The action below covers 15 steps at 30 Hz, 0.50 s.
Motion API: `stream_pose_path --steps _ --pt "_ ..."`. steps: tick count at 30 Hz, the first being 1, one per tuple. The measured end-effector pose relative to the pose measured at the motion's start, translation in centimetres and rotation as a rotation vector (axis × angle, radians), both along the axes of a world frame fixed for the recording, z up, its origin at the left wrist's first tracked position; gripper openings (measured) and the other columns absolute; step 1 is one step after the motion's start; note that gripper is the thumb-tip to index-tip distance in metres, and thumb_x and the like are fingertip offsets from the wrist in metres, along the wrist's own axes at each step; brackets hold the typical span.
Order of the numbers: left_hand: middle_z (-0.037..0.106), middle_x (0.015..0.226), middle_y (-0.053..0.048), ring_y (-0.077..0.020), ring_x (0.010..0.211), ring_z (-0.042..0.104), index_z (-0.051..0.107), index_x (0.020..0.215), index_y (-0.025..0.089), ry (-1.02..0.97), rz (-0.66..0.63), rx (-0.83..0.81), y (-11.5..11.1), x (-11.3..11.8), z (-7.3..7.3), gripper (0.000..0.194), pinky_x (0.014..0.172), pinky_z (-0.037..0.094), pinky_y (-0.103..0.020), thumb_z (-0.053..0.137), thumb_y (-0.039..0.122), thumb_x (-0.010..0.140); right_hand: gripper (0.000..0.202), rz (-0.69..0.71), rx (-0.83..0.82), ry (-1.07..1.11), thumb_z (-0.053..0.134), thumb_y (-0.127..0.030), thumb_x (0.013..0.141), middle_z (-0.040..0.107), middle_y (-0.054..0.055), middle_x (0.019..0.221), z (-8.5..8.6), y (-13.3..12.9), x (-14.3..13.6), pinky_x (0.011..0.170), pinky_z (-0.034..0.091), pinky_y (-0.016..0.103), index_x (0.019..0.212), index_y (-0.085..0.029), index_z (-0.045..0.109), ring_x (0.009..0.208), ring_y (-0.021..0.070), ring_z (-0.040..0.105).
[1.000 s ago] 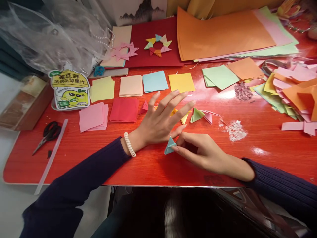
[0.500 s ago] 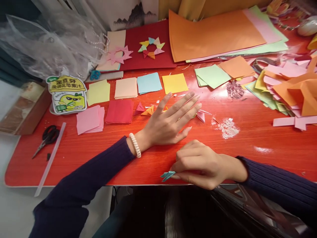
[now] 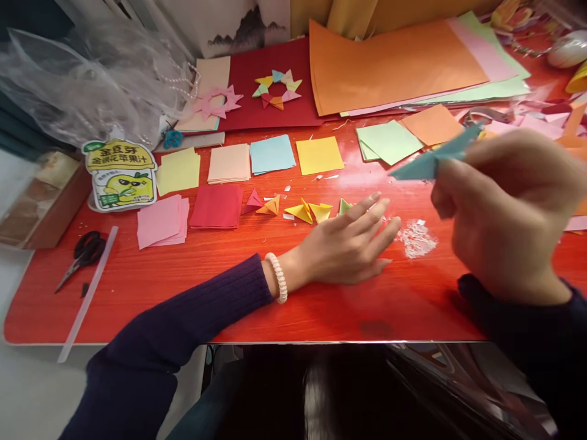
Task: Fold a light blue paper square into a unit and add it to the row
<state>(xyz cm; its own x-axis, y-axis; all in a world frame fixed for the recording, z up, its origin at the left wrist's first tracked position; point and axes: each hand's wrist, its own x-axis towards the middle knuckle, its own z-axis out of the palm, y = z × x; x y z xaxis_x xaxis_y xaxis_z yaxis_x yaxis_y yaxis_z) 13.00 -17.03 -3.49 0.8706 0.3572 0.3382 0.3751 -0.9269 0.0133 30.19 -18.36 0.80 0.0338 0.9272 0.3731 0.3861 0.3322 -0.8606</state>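
Raised toward the camera at the right, my right hand [image 3: 509, 214] pinches a blue folded paper piece [image 3: 435, 160] between thumb and fingers; motion blurs the hand. My left hand [image 3: 348, 241] rests on the red table with fingers stretched out, and nothing shows in its grip. Its fingers partly cover the right end of a row of small folded pieces: a dark red one [image 3: 252, 201], an orange one [image 3: 269, 206], a yellow one [image 3: 299, 211], a pale yellow one [image 3: 321, 212] and a green one [image 3: 344, 206].
Behind the row lie square paper stacks, including red [image 3: 216, 207], blue [image 3: 273, 154] and yellow [image 3: 320, 155]. Two folded paper rings, one multicoloured [image 3: 264, 82] and one pink [image 3: 215, 102], lie farther back. Scissors [image 3: 82, 256] are at left; white paper scraps [image 3: 418, 238] lie between my hands.
My right hand has risen up and to the right from the table's front edge, carrying the blue folded piece. My left hand has slid right, uncovering the yellow folded pieces.
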Motion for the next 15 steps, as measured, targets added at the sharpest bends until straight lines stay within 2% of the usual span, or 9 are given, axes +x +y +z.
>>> stream_pose_path --steps 3,7,11,15 --pt "0.057 0.118 -0.021 -0.028 0.121 0.047 0.045 0.124 0.0 0.05 0.014 0.055 -0.7 0.8 -0.2 0.052 0.108 0.029 -0.044 0.032 0.039 0.093 0.022 -0.086 -0.145 -0.04 0.06 -0.031 0.079 0.044 -0.006 0.055 0.3 1.8 0.9 0.049 0.025 0.029 0.065 -0.014 0.055 0.052 0.0024 0.037" --pt "0.051 0.124 -0.026 -0.0312 0.121 0.046 0.044 0.123 -0.004 0.07 0.015 0.05 -1.4 1.5 -0.6 0.059 0.109 0.027 -0.042 0.029 0.044 0.093 0.026 0.023 -0.409 -0.269 0.057 -0.034 0.079 0.045 -0.006 0.053 -0.2 2.3 1.2 0.049 0.026 0.026 0.065 -0.012 0.06 0.052 0.0033 0.037" --pt "0.046 0.13 -0.025 -0.0308 0.128 0.038 0.043 0.126 -0.002 0.085 0.031 -0.026 -1.8 2.1 -0.9 0.06 0.111 0.022 -0.042 0.027 0.046 0.093 0.029 0.084 -0.454 -0.412 0.055 -0.04 0.081 0.058 0.0 0.06 -1.4 2.4 1.0 0.051 0.034 0.025 0.069 -0.014 0.063 0.054 0.0092 0.047" --pt "0.044 0.133 -0.022 -0.0313 0.129 0.036 0.041 0.13 0.001 0.069 0.07 -0.089 -2.6 3.1 -1.4 0.064 0.113 0.019 -0.041 0.027 0.051 0.091 0.029 0.091 -0.441 -0.516 0.052 -0.041 0.081 0.06 0.001 0.06 -2.6 2.7 1.2 0.051 0.035 0.026 0.071 -0.017 0.063 0.052 0.0113 0.05"
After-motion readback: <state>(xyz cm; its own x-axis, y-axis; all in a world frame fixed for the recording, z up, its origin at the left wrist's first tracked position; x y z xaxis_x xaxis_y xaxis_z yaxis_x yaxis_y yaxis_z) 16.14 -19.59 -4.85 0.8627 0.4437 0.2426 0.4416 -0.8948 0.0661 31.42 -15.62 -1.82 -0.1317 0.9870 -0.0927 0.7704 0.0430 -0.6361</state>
